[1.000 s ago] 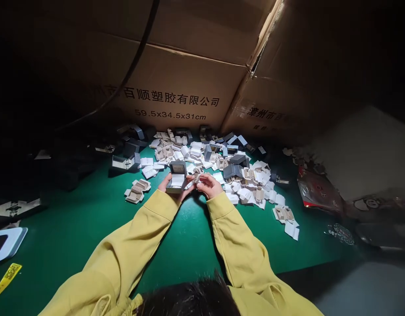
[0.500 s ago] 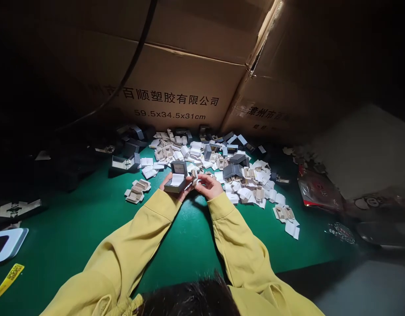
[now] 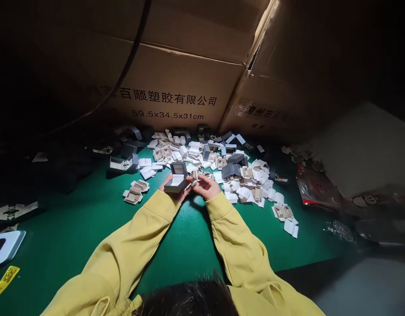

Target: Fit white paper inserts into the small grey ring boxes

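Open box (image 3: 172, 188) and creased card (image 3: 194, 176), mid-frame
Left hand (image 3: 180, 197) has fingers gripping the box, probably for steadiness; right hand (image 3: 207, 188) pinches the card.

I have a box (image 3: 177, 181) in my left grip (image 3: 183, 194), above the middle of the surface (image 3: 182, 241); just right of it, a card piece (image 3: 195, 177) sits at the fingertips of my right grip (image 3: 209, 189). Beyond both, a heap of card inserts (image 3: 196, 151) spreads ahead and to the right, other boxes (image 3: 231, 170) lying among it. One loose insert (image 3: 135, 192) lies left of my left grip. Cartons (image 3: 176, 74) stand behind the heap; a plastic bag (image 3: 317, 188) lies far right, a strip (image 3: 5, 281) near left.
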